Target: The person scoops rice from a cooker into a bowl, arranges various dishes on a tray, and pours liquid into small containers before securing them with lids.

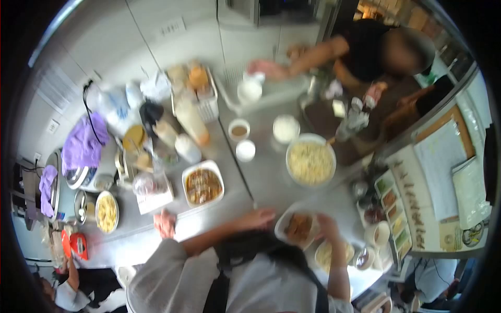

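A white bowl (280,223) with brown food pieces (300,227) stands on the steel counter right in front of me. My left hand (259,219) is just left of this bowl, palm down, its fingers stretched toward the rim and nothing in them. At the opposite side, my right hand (327,228) overlaps the bowl's right rim; motion blur smears its fingers. Below that hand is a bowl of pale shredded food (329,257), partly covered by my forearm. Farther ahead sits a large bowl of yellowish chopped food (311,160).
A square dish of saucy brown food (203,187) lies left of centre. Squeeze bottles (189,119) and a white basket (209,109) stand behind it. Small white bowls (245,151) are mid-counter. A person (360,49) reaches across at the back right. Condiment trays (394,208) line the right.
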`<state>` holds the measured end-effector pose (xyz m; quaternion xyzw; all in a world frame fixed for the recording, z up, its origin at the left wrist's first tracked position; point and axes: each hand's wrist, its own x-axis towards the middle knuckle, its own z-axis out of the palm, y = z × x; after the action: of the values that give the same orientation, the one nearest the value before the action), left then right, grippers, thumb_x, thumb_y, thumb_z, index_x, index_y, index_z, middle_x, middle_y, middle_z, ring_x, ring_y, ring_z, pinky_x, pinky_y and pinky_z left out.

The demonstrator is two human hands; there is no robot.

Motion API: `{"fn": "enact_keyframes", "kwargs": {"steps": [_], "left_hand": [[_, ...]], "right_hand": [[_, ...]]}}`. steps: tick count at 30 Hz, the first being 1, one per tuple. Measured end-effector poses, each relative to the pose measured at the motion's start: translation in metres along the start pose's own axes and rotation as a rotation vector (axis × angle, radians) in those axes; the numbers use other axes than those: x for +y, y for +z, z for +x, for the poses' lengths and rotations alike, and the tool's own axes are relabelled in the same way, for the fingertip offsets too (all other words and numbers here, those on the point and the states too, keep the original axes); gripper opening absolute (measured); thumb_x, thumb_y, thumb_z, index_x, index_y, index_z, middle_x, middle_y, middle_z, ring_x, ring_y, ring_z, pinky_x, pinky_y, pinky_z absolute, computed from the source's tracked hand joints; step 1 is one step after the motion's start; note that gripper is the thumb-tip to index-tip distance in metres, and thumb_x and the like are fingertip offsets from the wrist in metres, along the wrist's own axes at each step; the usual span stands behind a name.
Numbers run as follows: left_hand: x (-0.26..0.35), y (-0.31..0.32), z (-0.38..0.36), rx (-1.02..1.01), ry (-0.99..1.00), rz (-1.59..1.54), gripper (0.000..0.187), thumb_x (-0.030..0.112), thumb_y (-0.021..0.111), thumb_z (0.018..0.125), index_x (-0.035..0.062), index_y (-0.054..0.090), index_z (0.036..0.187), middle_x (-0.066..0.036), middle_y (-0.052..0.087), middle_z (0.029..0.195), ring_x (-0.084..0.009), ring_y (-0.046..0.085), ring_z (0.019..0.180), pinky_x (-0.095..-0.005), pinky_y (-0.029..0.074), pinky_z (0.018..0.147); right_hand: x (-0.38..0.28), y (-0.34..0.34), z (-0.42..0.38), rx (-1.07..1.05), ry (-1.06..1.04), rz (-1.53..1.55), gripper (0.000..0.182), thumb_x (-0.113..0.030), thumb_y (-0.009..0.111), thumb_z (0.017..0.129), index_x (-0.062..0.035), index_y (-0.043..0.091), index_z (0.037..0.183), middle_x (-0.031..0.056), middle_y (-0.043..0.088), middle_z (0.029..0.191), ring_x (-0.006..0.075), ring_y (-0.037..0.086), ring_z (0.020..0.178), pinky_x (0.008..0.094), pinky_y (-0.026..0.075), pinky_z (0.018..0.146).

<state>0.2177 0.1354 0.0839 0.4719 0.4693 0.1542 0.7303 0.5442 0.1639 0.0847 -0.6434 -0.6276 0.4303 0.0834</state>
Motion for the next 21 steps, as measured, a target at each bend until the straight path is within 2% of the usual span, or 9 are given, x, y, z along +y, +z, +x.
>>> {"fn": "enact_keyframes", "kwargs": {"steps": [2, 4, 6, 8, 11, 14, 17, 20, 21], "left_hand": [[-0.060, -0.002, 0.023, 0.032, 0.052, -0.147, 0.056, 0.043, 0.039, 0.101, 0.0096, 0.031, 0.146, -0.013, 0.060, 0.104, -0.0196, 0.065, 0.082, -0.0324, 0.054, 0.075], [-0.076, -0.010, 0.025, 0.154, 0.055, -0.319, 0.050, 0.038, 0.037, 0.103, 0.0144, 0.031, 0.146, -0.013, 0.062, 0.096, -0.0201, 0.065, 0.080, -0.0323, 0.056, 0.070], [-0.074, -0.015, 0.017, 0.331, 0.015, -0.442, 0.049, 0.033, 0.034, 0.104, 0.0164, 0.026, 0.149, -0.014, 0.063, 0.096, -0.0219, 0.067, 0.082, -0.0337, 0.057, 0.071], [-0.067, -0.033, 0.014, 0.427, 0.122, -0.329, 0.048, 0.029, 0.033, 0.104, 0.0170, 0.022, 0.150, -0.016, 0.063, 0.094, -0.0226, 0.067, 0.080, -0.0345, 0.057, 0.070], [-0.066, -0.052, 0.024, 0.579, 0.211, -0.242, 0.047, 0.017, 0.033, 0.102, 0.0136, 0.023, 0.148, -0.016, 0.066, 0.088, -0.0228, 0.068, 0.073, -0.0333, 0.058, 0.064], [-0.057, -0.065, 0.034, 0.675, 0.261, -0.108, 0.048, 0.010, 0.036, 0.098, 0.0080, 0.027, 0.145, -0.017, 0.068, 0.087, -0.0226, 0.070, 0.071, -0.0326, 0.058, 0.059], [-0.053, -0.073, 0.049, 0.738, 0.216, -0.106, 0.049, 0.010, 0.041, 0.096, 0.0062, 0.028, 0.143, -0.019, 0.068, 0.086, -0.0231, 0.070, 0.070, -0.0332, 0.058, 0.057], [-0.047, -0.079, 0.056, 0.749, 0.238, -0.095, 0.045, 0.005, 0.039, 0.097, 0.0040, 0.029, 0.140, -0.017, 0.066, 0.082, -0.0243, 0.069, 0.064, -0.0337, 0.059, 0.056], [-0.056, -0.088, 0.068, 0.819, 0.299, 0.039, 0.044, 0.006, 0.040, 0.096, 0.0036, 0.032, 0.139, -0.017, 0.066, 0.081, -0.0242, 0.069, 0.062, -0.0337, 0.059, 0.054]], "right_hand": [[-0.031, 0.010, 0.008, 0.052, 0.023, 0.050, 0.030, -0.017, 0.049, 0.095, -0.0048, 0.061, 0.120, 0.0196, 0.068, 0.099, 0.0334, 0.070, 0.076, 0.0379, 0.059, 0.057], [-0.040, 0.027, 0.030, 0.042, -0.033, 0.070, 0.035, -0.025, 0.050, 0.094, -0.0061, 0.061, 0.121, 0.0181, 0.066, 0.110, 0.0347, 0.062, 0.105, 0.0401, 0.048, 0.090], [-0.023, 0.059, 0.070, 0.236, -0.418, 0.028, 0.029, -0.020, 0.052, 0.094, -0.0071, 0.063, 0.117, 0.0215, 0.067, 0.097, 0.0336, 0.069, 0.075, 0.0405, 0.057, 0.062], [-0.038, 0.072, 0.094, 0.295, -0.520, -0.011, 0.029, -0.023, 0.052, 0.095, -0.0061, 0.064, 0.115, 0.0193, 0.069, 0.093, 0.0311, 0.070, 0.080, 0.0397, 0.057, 0.070], [-0.076, 0.067, 0.104, -0.073, -0.050, 0.495, 0.040, -0.031, 0.050, 0.096, -0.0037, 0.057, 0.125, 0.0161, 0.069, 0.097, 0.0290, 0.068, 0.090, 0.0421, 0.055, 0.079], [-0.066, 0.077, 0.125, -0.143, 0.224, 1.125, 0.052, -0.037, 0.047, 0.096, -0.0008, 0.044, 0.134, 0.0145, 0.066, 0.106, 0.0289, 0.065, 0.097, 0.0436, 0.055, 0.083], [-0.027, 0.097, 0.159, -0.126, 0.052, 1.490, 0.059, -0.040, 0.046, 0.096, -0.0003, 0.034, 0.138, 0.0159, 0.062, 0.114, 0.0309, 0.064, 0.099, 0.0436, 0.054, 0.086], [-0.032, 0.098, 0.157, 0.030, 0.038, 1.535, 0.054, -0.038, 0.045, 0.096, -0.0004, 0.039, 0.134, 0.0179, 0.062, 0.114, 0.0313, 0.064, 0.100, 0.0426, 0.054, 0.088], [-0.037, 0.096, 0.152, 0.066, 0.036, 1.526, 0.052, -0.037, 0.044, 0.096, 0.0002, 0.040, 0.133, 0.0187, 0.062, 0.114, 0.0313, 0.064, 0.100, 0.0424, 0.054, 0.087]]}}
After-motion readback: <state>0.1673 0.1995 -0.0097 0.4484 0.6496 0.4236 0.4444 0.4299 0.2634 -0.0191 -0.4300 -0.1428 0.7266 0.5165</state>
